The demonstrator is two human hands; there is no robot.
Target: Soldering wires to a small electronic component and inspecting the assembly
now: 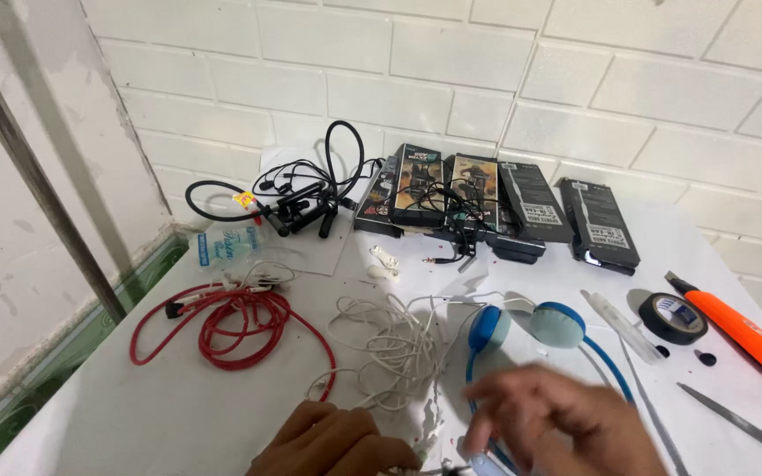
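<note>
My left hand [332, 441] rests at the bottom edge of the white table [108, 414], fingers curled, touching the tangled white cable [390, 339]; whether it grips the cable is hidden. My right hand [557, 419] is blurred, its fingers bent over the band of the blue headphones [522, 328], whose two ear cups lie just beyond it. A small pale object shows under its fingertips at the bottom edge.
Red cable [231, 322] lies coiled at left. Black neckband earphones [302, 198] and several black product boxes [487, 203] line the tiled wall. Black tape roll [674, 317], orange utility knife [747, 333], scissors [743, 425] and a clear tube [623, 326] sit at right.
</note>
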